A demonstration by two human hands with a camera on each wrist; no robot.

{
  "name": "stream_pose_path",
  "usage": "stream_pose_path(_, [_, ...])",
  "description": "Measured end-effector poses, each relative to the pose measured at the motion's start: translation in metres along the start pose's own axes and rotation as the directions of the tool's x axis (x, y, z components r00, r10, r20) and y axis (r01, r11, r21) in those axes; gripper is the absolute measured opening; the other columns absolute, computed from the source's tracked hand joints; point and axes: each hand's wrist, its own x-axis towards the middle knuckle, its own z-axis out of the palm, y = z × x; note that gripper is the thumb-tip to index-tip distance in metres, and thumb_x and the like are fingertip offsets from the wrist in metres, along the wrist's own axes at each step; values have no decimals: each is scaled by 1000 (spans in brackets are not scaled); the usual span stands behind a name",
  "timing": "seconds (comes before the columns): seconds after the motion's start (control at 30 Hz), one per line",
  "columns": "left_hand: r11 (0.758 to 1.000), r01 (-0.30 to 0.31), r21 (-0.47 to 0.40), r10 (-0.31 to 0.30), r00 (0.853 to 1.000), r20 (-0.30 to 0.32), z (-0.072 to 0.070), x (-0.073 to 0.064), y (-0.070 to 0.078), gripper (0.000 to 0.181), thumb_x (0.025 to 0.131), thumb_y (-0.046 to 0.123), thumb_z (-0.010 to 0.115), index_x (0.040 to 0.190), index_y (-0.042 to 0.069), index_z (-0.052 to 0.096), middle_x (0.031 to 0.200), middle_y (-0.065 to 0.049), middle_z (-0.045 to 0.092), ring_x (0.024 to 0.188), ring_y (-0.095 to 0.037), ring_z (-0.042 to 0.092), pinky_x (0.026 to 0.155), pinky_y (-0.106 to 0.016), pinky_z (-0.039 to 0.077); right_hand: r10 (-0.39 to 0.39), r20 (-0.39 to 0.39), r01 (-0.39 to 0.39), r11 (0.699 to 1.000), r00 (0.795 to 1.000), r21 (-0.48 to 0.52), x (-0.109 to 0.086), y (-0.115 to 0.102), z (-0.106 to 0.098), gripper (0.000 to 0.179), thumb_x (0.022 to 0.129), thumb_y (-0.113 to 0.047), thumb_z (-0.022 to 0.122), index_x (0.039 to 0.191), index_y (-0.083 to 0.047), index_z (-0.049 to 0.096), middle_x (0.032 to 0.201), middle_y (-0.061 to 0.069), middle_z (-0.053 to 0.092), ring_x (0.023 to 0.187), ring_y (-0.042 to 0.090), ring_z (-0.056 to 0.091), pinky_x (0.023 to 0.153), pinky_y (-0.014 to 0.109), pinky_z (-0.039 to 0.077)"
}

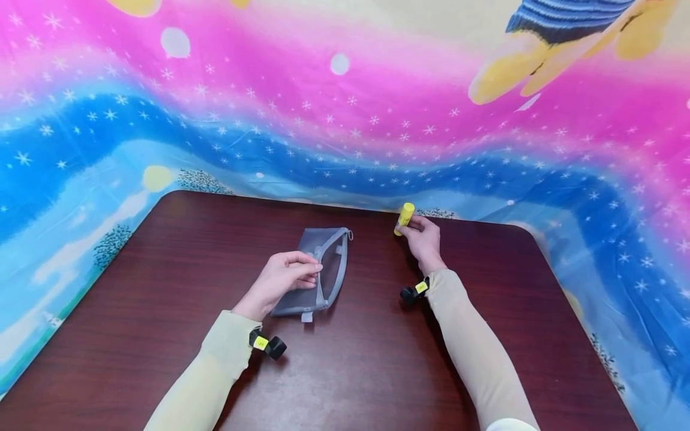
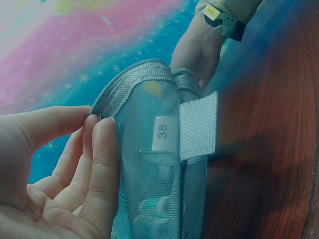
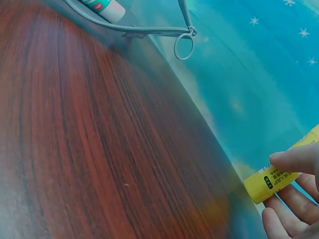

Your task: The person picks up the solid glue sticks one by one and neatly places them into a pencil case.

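A grey mesh zipper pouch (image 1: 309,240) lies on the table with its mouth spread. My left hand (image 1: 279,276) pinches the near-left rim of that mouth between thumb and fingers. In the left wrist view a white tag (image 2: 199,124) sticks out from the pouch's end. Through the mesh shows a teal-and-white item (image 2: 155,206), whose kind I cannot tell; the right wrist view catches a white-ended tube (image 3: 112,11) inside the opening. To the pouch's right, my right hand (image 1: 423,240) holds a yellow glue stick (image 1: 406,214), tilted, near the table's far edge.
The dark reddish wooden table (image 1: 345,383) extends around both hands. A patterned cloth (image 1: 302,114) in pink and blue hangs just behind its far edge and at the sides. From the pouch's far corner hangs a ring zipper pull (image 3: 184,47).
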Motion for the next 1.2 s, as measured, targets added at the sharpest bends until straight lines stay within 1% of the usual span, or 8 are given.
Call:
stream_pose_path(0.43, [1000,-1,5,1,1000,-6,1,0,2,25,91,11,78,107,-6,71,109,-29,69,76,-22,69,77,-34,61,-28,-1,28,999,1000,23,-5,-5,-1,41,91,-10,78,129,-2,66,123,16,67,114,26,64,95,34,54])
stream_pose_path(0.67, [1000,-1,7,1,1000,-3,2,-1,3,25,91,11,78,107,-6,70,110,-29,68,76,-23,69,77,-34,61,-45,4,45,998,999,50,-11,-9,-2,40,90,-9,78,128,-1,67,122,16,68,113,26,64,95,36,54])
stream_pose_path(0.83, [1000,-2,7,2,1000,2,2,-1,3,25,91,11,78,107,-6,70,110,-29,68,76,-22,69,77,-34,61,-63,2,63,996,998,59,-16,-10,-3,40,89,-9,79,127,0,67,123,16,68,113,25,65,93,33,55])
stream_pose_path(1.03, [1000,-3,10,3,1000,1,2,-1,2,25,91,11,78,107,-6,70,109,-28,69,76,-22,69,77,-34,61,-66,0,66,997,998,36,-22,-11,-5,41,89,-13,80,127,-2,68,121,13,69,112,23,64,92,32,53])
stream_pose_path(1.2, [1000,-4,11,4,1000,4,2,-1,1,25,91,11,78,107,-6,70,110,-28,68,77,-23,69,77,-35,61,-61,5,60,997,998,43,-29,-13,-7,42,89,-15,81,127,-3,69,120,13,69,112,22,64,91,31,52])
